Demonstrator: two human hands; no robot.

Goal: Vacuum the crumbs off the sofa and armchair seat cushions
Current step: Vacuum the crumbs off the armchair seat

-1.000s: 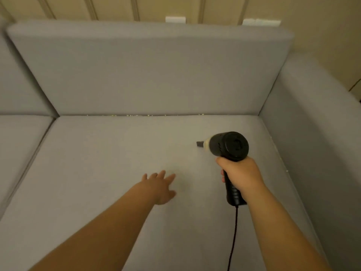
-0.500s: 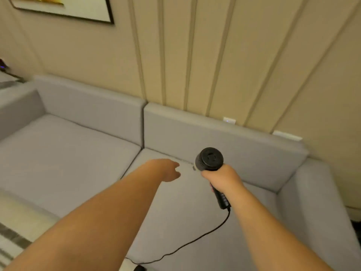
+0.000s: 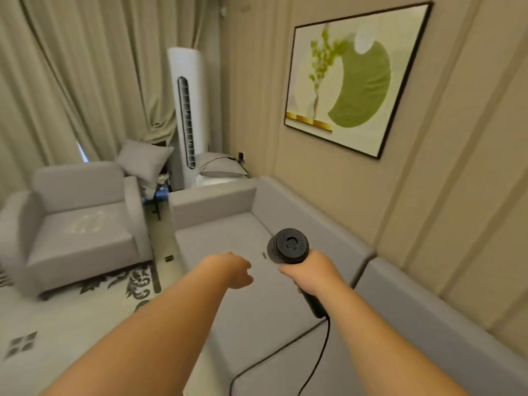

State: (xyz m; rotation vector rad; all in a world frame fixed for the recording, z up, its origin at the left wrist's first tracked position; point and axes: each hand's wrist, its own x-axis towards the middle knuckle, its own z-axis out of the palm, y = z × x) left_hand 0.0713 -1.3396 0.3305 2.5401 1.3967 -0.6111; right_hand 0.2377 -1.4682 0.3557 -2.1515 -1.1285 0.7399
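Head view, above the sofa (image 3: pixel 243 232), facing the armchair (image 3: pixel 83 221) corner

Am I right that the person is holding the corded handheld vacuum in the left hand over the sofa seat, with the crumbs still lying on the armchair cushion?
Not quite: the head view shows the right hand gripping the handheld vacuum, while the left hand holds nothing. The rest stands: the vacuum is over the sofa seat, and pale crumbs lie on the armchair cushion.
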